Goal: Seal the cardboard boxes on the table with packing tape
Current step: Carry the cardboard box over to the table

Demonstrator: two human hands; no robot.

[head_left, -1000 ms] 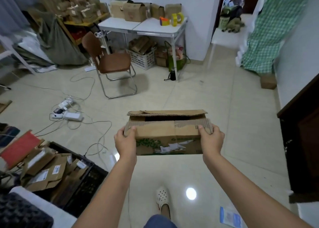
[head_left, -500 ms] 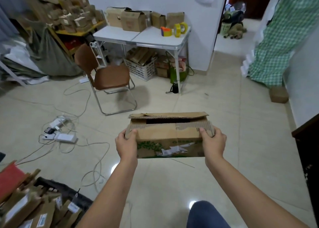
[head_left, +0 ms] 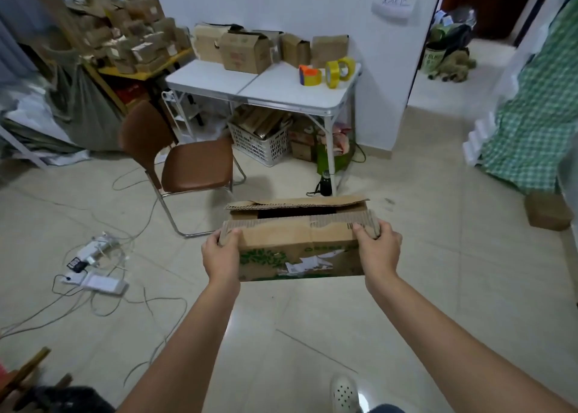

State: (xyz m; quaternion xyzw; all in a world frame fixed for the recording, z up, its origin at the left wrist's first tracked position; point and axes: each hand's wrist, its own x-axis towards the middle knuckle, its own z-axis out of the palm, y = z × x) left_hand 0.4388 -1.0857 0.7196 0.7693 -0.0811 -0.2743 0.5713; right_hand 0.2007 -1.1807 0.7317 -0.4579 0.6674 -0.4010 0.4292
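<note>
head view: the left hand point(head_left: 221, 257) gripped the left end of the cardboard box point(head_left: 297, 240), thumb on the near flap and fingers curled out of sight behind. the right hand point(head_left: 378, 251) clamped the right end the same way, its fingers hidden too. the box was carried above the floor at centre frame, long axis running 9 to 3 o'clock, its top facing up with the flaps parted. toward 12 o'clock stood the white table point(head_left: 219, 77) with more boxes point(head_left: 245, 52) and tape rolls point(head_left: 339, 70). the box's far side was hidden.
</note>
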